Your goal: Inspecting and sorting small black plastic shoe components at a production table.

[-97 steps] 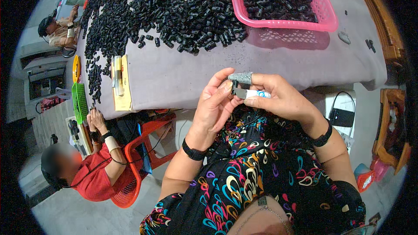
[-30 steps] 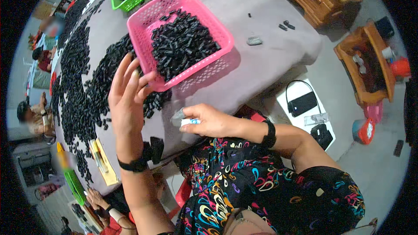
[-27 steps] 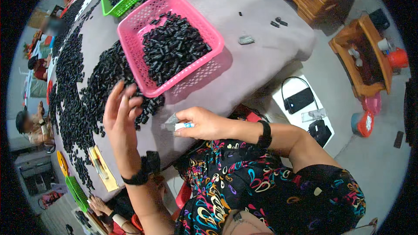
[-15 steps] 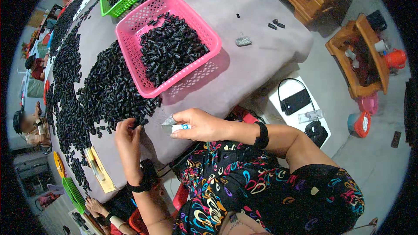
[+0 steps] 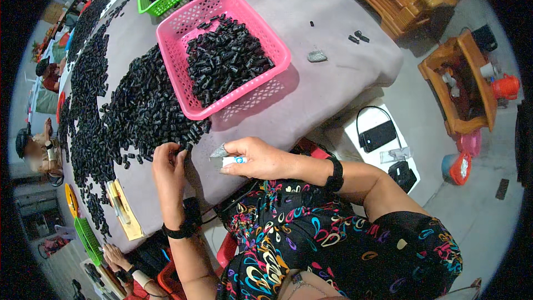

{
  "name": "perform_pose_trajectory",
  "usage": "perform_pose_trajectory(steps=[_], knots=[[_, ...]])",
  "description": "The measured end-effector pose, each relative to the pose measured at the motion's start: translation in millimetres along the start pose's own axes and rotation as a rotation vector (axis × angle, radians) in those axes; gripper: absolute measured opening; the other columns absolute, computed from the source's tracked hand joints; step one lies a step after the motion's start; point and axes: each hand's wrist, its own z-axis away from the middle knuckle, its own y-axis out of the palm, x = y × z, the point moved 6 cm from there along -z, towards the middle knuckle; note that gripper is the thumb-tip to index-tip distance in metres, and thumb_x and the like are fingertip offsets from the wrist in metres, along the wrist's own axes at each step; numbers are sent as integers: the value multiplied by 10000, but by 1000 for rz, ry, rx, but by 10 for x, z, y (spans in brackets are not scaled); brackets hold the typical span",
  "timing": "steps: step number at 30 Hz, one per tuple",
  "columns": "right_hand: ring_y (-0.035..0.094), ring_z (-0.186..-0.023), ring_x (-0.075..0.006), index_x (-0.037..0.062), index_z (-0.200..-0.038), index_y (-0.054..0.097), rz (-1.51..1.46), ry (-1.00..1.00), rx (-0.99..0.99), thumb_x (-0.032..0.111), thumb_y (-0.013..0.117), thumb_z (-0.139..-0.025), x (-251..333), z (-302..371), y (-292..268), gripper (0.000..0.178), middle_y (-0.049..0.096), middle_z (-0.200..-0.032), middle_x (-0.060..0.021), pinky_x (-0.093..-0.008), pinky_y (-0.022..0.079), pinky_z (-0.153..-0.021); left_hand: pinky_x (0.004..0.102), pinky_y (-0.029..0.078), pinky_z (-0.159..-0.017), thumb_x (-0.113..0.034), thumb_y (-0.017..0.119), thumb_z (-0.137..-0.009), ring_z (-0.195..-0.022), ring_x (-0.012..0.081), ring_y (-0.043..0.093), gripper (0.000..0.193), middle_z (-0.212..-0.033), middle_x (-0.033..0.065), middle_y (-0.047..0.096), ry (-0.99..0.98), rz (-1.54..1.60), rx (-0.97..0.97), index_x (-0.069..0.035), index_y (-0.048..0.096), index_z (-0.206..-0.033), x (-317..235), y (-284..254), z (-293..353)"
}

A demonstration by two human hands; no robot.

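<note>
Hundreds of small black plastic pieces (image 5: 127, 116) lie heaped on the grey cloth-covered surface (image 5: 327, 86). My left hand (image 5: 168, 162) rests at the heap's near edge, fingertips pressed together on a few pieces. My right hand (image 5: 256, 158) pinches a small grey-and-white tool (image 5: 224, 158) just beside it, near the pink plastic basket (image 5: 222, 50) of the same pieces.

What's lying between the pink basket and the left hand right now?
In the head view, loose small black parts spilled over the grey table cover fill the stretch between the pink basket and the left hand, whose fingertips reach the heap's edge.
</note>
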Motion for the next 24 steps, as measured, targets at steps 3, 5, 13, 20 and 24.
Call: perform_pose_trajectory(steps=[3, 5, 13, 20, 24], knots=[[522, -720, -84, 2, -904, 595, 29, -10, -10, 210, 634, -809, 25, -11, 6, 232, 590, -740, -65, -299, 444, -667, 242, 445, -671, -61, 625, -833, -754, 118, 537, 146, -850, 32, 563, -57, 144, -81, -13, 573, -961, 84, -42, 84], [531, -737, -84, -1, -920, 597, 58, -21, 4, 209, 630, -812, 48, -8, 8, 238, 597, -758, -72, -298, 449, -685, 224, 441, -655, -70, 590, -871, -743, 89, 536, 163, -872, 12, 587, -227, 520, -117, -23, 587, -1027, 88, -104, 189], [521, -836, -65, -2, -1094, 575, -14, 130, 39, 125, 570, -860, 189, 25, 42, 266, 599, -912, -10, -256, 452, -743, 249, 534, -655, -64, 555, -895, -724, 125, 614, 288, -942, 97, 627, -576, 1616, 177, -2, 541, -1176, -52, 432, 650], [497, -830, -47, 15, -1217, 487, -143, 244, 151, 114, 590, -856, 249, 73, 141, 389, 555, -897, 5, -222, 431, -726, 251, 528, -670, -100, 583, -886, -774, 140, 613, 308, -946, 85, 631, -590, 1806, 219, -24, 530, -1180, -128, 550, 756], [513, -842, -56, 25, -1235, 476, -177, 262, 248, 87, 604, -844, 179, 98, 203, 416, 571, -905, 2, -225, 433, -742, 250, 534, -671, -113, 603, -874, -800, 142, 623, 345, -957, 71, 632, -595, 1805, 219, -29, 503, -1193, -162, 619, 773]])
